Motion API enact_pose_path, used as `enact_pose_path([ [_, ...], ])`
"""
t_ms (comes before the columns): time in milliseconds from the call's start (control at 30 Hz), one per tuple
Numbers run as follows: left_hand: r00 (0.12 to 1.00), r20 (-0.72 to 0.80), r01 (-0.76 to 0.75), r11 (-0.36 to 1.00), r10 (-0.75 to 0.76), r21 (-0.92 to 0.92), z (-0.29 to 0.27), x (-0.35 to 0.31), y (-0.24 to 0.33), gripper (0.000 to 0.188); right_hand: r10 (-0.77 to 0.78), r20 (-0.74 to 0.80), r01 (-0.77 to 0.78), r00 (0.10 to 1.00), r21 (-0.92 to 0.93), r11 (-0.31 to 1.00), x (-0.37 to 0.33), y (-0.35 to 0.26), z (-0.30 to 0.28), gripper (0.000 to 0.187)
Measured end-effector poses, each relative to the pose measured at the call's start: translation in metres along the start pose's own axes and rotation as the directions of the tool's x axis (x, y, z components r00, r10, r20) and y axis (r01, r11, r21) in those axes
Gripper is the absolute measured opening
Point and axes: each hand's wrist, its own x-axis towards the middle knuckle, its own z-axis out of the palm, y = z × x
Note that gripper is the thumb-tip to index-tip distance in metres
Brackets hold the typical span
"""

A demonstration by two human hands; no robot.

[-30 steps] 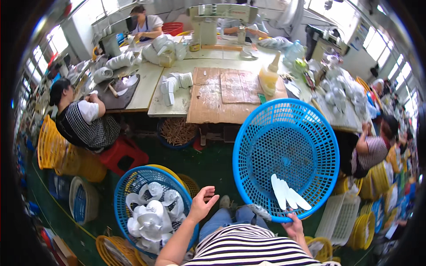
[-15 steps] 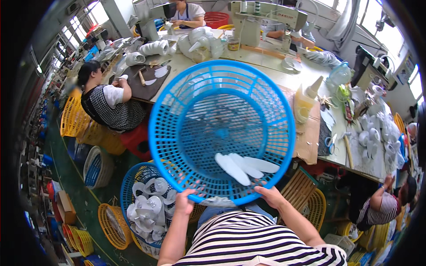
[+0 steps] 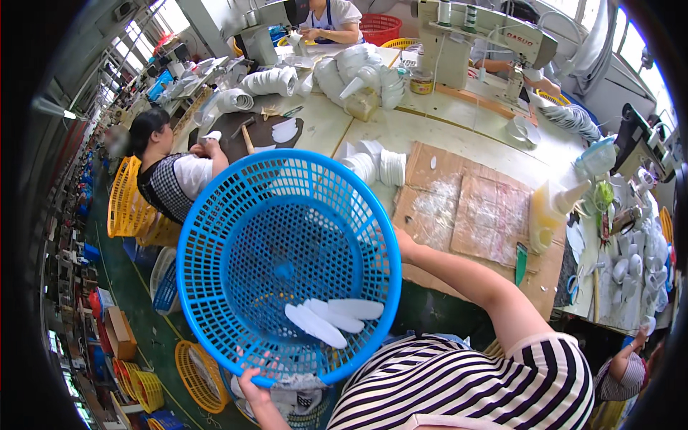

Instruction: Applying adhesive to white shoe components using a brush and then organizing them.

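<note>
A round blue plastic basket (image 3: 284, 236), its slatted side and open top facing me, is held up in front of my body. Three flat white insole-shaped pieces (image 3: 315, 326) lie fanned in it toward its lower right wall. My left hand (image 3: 252, 387) is closed on the rim at the bottom, thumb on the near side and fingers behind the slats. At the basket's right side, my right hand (image 3: 403, 245) holds its outer wall, with its fingers mostly hidden behind the slats. Partly covered below the basket is a tub of white curved pieces (image 3: 287, 405).
The worktable carries cardboard sheets (image 3: 494, 215), a yellowish glue bottle (image 3: 548, 211), a green-handled tool (image 3: 521, 264) and stacks of white pieces (image 3: 373, 163). A co-worker (image 3: 168, 165) sits close at the left. Sewing machines (image 3: 487, 43) stand behind; a yellow basket (image 3: 201, 376) is on the floor.
The basket has moved left and slightly down, uncovering the cardboard and stacked pieces. My right hand has shifted from the near rim up to the basket's right side; my left still holds the rim.
</note>
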Motion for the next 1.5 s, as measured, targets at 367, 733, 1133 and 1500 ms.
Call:
enact_pose_path([
  [367, 0.981, -0.092, 0.184, 0.976, -0.173, 0.119, 0.055, 0.061, 0.024, 0.091, -0.037, -0.017, 0.032, 0.999, -0.243, 0.97, 0.18, 0.084, -0.011, 0.048],
  [733, 0.964, 0.013, 0.263, 0.961, -0.265, 0.091, 0.13, 0.112, -0.005, 0.095, -0.059, 0.017, 0.057, 0.998, 0.102, 0.993, 0.265, 0.159, -0.078, 0.054],
  [1133, 0.933, 0.157, 0.31, 0.946, -0.322, 0.097, 0.145, 0.168, -0.04, 0.09, -0.082, 0.58, 0.352, 0.81, -0.369, 0.86, 0.182, 0.133, -0.204, 0.058],
  [1500, 0.893, 0.17, 0.374, 0.898, -0.416, 0.233, 0.155, 0.206, -0.044, 0.084, 0.099, -0.275, -0.251, 0.956, -0.597, 0.762, 0.135, 0.131, -0.274, 0.073],
])
